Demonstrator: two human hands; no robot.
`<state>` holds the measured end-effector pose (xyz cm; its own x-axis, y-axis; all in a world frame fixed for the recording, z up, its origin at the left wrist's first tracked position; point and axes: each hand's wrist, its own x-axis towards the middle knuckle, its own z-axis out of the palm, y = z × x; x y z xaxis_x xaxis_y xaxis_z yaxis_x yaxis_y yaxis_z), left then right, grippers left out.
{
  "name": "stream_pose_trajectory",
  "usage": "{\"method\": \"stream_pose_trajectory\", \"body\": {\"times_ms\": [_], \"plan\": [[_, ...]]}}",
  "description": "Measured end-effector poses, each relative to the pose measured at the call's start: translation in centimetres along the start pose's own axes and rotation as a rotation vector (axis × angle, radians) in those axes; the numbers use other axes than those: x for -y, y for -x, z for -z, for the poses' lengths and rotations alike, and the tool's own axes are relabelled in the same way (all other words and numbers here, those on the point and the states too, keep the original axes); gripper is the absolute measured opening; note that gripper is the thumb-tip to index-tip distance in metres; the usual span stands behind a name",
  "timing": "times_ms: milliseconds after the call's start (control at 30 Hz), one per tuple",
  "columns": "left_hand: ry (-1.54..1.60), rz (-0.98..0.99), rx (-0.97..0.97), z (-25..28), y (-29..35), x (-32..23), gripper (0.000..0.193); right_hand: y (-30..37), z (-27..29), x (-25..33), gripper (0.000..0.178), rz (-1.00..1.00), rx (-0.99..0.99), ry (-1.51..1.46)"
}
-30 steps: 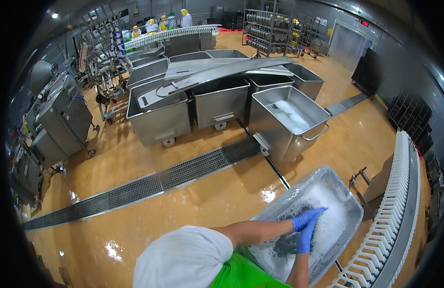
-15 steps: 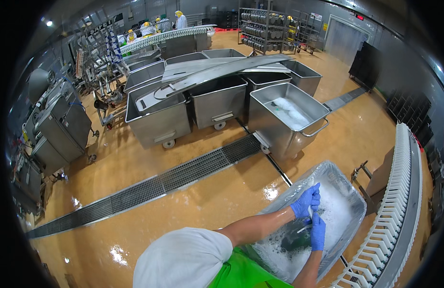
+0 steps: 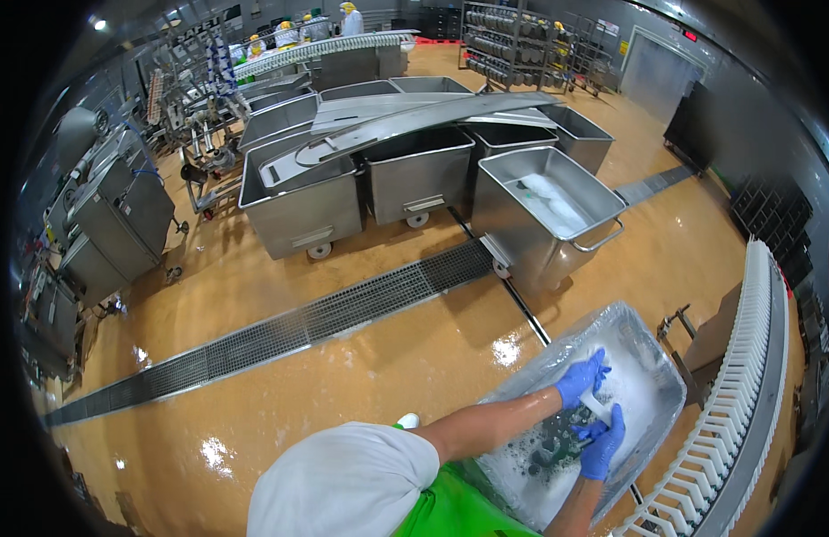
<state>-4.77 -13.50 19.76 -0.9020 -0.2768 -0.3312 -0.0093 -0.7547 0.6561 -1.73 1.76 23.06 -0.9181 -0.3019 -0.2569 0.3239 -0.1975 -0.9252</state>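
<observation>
left hand [image 3: 578, 382] + right hand [image 3: 602, 449] | white piece [image 3: 596, 408] between, partly hidden

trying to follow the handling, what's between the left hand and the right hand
In the head view, a white piece slants between the left hand and the right hand, with foam visible in the tub beyond; its kind isn't clear.

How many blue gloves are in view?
2 visible: one on the left hand, one on the right hand, both at the plastic-lined tub. Any on distant workers are indistinct.
</observation>
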Motion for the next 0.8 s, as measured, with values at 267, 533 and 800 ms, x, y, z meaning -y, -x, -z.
{"method": "stream_pose_trajectory", "body": {"times_ms": [267, 533, 800], "plan": [[0.040, -0.035, -0.125, 0.5, 0.2, -4.0, 0.067, 2.6, -3.3, -4.1, 0.035, -0.059, 0.433, 0.874], [-0.426, -0.374, -0.015, 0.5, 0.1, -3.5, 0.046, -1.5, 3.9, -5.7, 0.041, -0.124, 0.528, 1.329], [-0.433, -0.119, 0.306, -0.2, 0.6, 0.4, 0.039, -1.8, -0.5, -1.4, 0.025, 0.413, 0.059, 0.660]]}}
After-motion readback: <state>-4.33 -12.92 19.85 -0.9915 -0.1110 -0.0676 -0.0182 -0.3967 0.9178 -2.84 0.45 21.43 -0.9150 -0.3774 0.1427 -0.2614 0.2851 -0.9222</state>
